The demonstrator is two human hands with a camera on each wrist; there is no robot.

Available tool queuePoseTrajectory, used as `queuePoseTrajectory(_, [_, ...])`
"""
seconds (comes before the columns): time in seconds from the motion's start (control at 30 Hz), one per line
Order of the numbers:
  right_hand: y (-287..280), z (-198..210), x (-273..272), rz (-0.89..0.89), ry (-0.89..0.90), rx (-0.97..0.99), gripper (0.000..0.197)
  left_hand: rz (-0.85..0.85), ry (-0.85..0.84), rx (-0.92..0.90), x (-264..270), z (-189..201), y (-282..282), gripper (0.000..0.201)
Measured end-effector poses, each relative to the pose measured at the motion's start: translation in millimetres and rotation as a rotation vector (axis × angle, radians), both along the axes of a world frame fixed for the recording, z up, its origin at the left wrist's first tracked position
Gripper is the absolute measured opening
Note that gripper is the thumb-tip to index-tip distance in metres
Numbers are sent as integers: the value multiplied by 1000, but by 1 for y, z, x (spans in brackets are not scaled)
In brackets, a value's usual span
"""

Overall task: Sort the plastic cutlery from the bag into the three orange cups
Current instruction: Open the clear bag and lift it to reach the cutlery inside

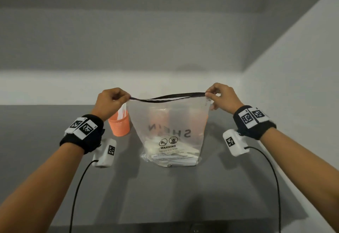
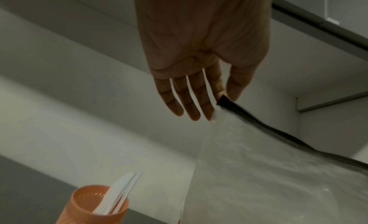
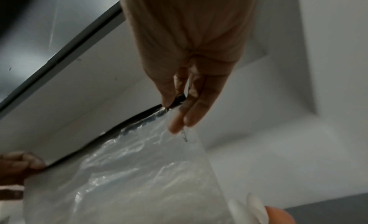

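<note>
A frosted plastic bag (image 1: 168, 128) with a black zip strip (image 1: 168, 97) stands on the grey table (image 1: 165, 187), white cutlery lying in its bottom. My left hand (image 1: 111, 100) pinches the strip's left end (image 2: 225, 101); my right hand (image 1: 220, 95) pinches the right end (image 3: 175, 101). The strip is pulled taut between them. An orange cup (image 1: 119, 124) holding white cutlery (image 2: 121, 194) stands left of the bag. Two more orange shapes show faintly through the bag. In the right wrist view, white utensil tips (image 3: 249, 208) rise from an orange cup (image 3: 278, 216).
White walls (image 1: 165, 40) rise behind the table and on the right (image 1: 302, 67). Black cables (image 1: 80, 187) trail from the wrist cameras toward the near table edge.
</note>
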State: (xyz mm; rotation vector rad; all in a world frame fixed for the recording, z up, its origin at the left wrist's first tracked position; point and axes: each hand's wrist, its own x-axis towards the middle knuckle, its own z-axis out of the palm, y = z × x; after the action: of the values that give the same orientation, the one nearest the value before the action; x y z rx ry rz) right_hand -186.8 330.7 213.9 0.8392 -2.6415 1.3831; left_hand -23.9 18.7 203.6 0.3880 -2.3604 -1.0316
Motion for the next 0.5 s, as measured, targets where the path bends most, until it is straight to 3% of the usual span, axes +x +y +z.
queuePoseTrajectory(0.1, [-9, 1, 0, 36, -53, -108, 12, -42, -20, -4, -7, 9, 12, 22])
queuePoseTrajectory(0.3, [-23, 3, 5, -5, -25, -138, 8, -98, -222, -310, -31, 8, 26, 21])
queuePoseTrajectory(0.37, [-23, 4, 6, -26, -31, -143, 16, -107, -293, -447, -34, 5, 32, 20])
queuePoseTrajectory(0.43, [-24, 3, 5, -52, -34, -80, 21, -53, -284, -563, -36, 6, 39, 21])
queuePoseTrajectory(0.5, [-25, 1, 7, -79, -31, 94, 20, 21, -200, -542, -37, 9, 46, 23])
